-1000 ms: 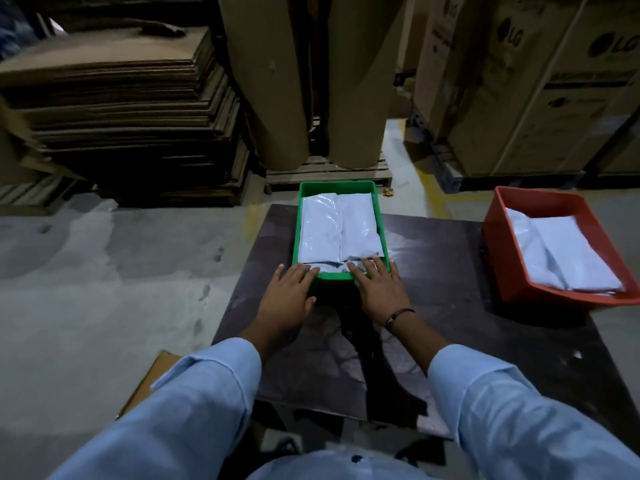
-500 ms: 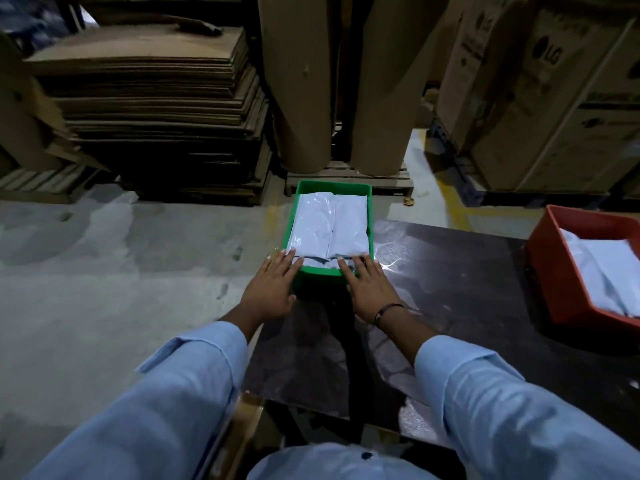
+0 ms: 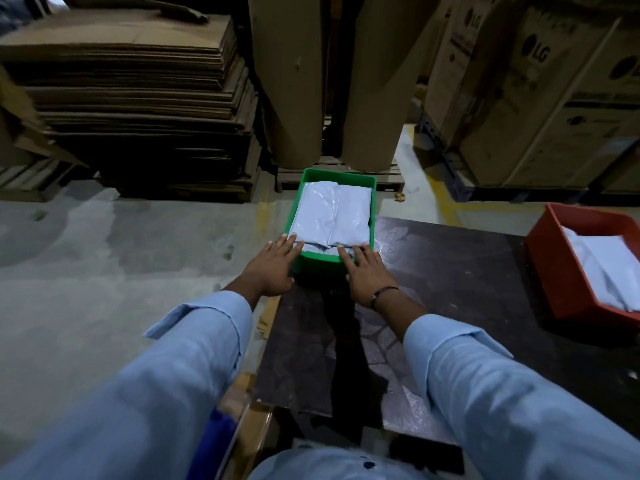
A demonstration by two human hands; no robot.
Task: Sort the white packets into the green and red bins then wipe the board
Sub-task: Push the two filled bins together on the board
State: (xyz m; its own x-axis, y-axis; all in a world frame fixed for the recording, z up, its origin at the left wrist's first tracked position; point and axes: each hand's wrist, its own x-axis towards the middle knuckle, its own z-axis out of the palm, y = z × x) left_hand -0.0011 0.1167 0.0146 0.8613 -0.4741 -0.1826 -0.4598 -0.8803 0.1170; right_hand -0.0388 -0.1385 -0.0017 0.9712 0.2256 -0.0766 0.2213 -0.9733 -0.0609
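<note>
Green bin point(image 3: 322, 264) overhangs board point(image 3: 450, 271) far-left corner (floor point(image 3: 138, 254) beyond).

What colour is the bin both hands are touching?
It is a green bin, clearest in the head view.

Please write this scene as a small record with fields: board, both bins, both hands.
board: dark, both bins stand on it
green bin: far left corner of board, white packets inside
red bin: right side of board, other packets inside
left hand: fingers straight, at green bin's near left corner
right hand: fingers straight, across green bin's near rim
</note>
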